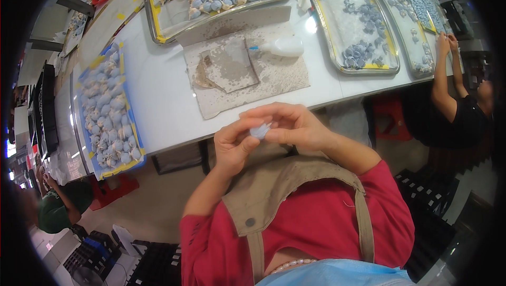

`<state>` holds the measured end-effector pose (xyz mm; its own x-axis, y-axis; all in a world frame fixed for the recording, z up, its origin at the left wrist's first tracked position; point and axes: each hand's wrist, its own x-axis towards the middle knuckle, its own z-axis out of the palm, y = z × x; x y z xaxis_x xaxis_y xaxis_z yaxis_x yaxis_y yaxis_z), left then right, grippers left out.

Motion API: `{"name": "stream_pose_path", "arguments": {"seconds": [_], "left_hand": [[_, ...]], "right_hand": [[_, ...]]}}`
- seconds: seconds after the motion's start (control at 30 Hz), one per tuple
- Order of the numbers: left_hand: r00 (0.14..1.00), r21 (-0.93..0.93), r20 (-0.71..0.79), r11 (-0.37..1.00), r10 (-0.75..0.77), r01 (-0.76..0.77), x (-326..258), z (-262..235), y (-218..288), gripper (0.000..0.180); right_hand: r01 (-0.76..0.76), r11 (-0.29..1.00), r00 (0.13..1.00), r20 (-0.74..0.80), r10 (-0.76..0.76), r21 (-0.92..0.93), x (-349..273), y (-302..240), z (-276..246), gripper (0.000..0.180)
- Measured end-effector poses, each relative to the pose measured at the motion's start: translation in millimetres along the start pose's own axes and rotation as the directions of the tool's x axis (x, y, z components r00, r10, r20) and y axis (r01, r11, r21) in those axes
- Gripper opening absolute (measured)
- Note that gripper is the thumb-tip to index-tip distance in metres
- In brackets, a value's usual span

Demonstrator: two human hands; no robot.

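Close to my body, just off the table's front edge, both hands meet around a small pale blue-grey rounded piece (259, 131). My left hand (232, 146) grips it between thumb and fingers from the left. On the other side, my right hand (301, 127) has its thumb against the piece and its fingers curled over the top. Fingers cover part of it, and a few light, thin points stick out at its upper right. Beyond my hands lies a stained sheet of cardboard (287, 78) bearing a white squeeze bottle (287, 47) with a blue tip.
On the left stands a blue tray (125, 167) full of similar blue-grey pieces. A metal tray (151, 17) of more pieces is at the back. To the right, another metal tray (363, 71) holds loose cup-like parts. A co-worker's hands (448, 43) work at the far right.
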<state>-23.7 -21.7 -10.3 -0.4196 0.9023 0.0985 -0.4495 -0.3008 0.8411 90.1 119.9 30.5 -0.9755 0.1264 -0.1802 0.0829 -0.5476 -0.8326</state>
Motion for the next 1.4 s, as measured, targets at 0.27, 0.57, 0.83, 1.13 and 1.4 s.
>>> {"name": "stream_pose_path", "arguments": {"seconds": [0.27,0.57,0.83,1.13,1.4], "left_hand": [[0.997,0.075,0.017,0.994,0.080,-0.081,-17,-8,1,0.034],[0.947,0.646,-0.250,0.764,0.204,0.006,-36,-32,48,0.032],[0.362,0.917,-0.247,0.097,0.899,0.386,-39,-171,131,0.024],[0.854,0.999,-0.040,0.016,0.519,0.037,120,-127,147,0.008],[0.995,0.988,-0.102,-0.111,0.007,0.102,248,-124,72,0.028]], "right_hand": [[0.018,1.000,0.997,-0.077,-0.017,0.012,-5,11,23,0.039],[0.092,0.953,0.987,-0.102,-0.125,-0.287,15,6,33,0.034],[0.196,0.332,0.665,-0.124,-0.737,-0.923,29,-10,-20,0.016],[0.200,0.245,0.492,-0.119,-0.862,-0.949,44,-3,-56,0.013],[0.209,0.299,0.491,-0.165,-0.856,-0.931,41,-7,-72,0.018]]}}
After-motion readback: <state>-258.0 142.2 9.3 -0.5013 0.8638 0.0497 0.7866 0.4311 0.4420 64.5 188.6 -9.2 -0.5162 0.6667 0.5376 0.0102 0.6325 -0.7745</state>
